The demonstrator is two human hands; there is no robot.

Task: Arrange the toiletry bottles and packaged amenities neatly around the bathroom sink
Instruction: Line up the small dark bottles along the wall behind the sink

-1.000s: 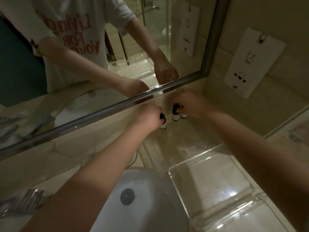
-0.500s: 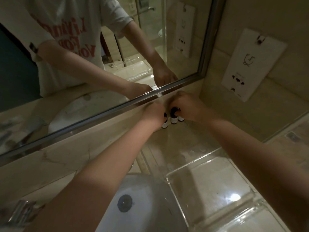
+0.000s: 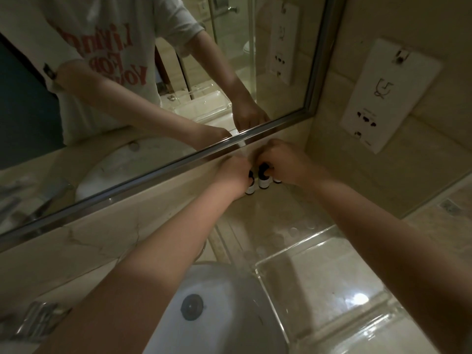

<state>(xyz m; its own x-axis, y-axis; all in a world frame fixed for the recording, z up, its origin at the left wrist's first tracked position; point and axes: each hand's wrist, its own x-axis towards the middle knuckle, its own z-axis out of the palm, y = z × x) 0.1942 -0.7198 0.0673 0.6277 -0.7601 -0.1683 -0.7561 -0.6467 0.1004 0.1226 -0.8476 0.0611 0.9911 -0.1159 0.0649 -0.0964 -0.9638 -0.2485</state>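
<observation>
Three small toiletry bottles with white bodies and black caps stand in a tight row on the marble counter, in the back corner under the mirror. My left hand (image 3: pixel 233 172) grips the left bottle (image 3: pixel 250 188) from its left side. My right hand (image 3: pixel 286 160) pinches the black cap of the middle bottle (image 3: pixel 263 180). The right bottle (image 3: pixel 277 180) shows only its white base beneath my right fingers. The white sink (image 3: pixel 229 297) lies in front, below my left forearm.
A clear acrylic tray (image 3: pixel 319 272) sits on the counter at the front right. The mirror frame (image 3: pixel 153 172) runs just behind the bottles. A white socket plate (image 3: pixel 388 93) hangs on the right wall. The chrome tap (image 3: pixel 38 320) is at the lower left.
My left hand slid its bottle right until it stands against the middle one. Both hands stay on the bottles, now closer together in the corner.
</observation>
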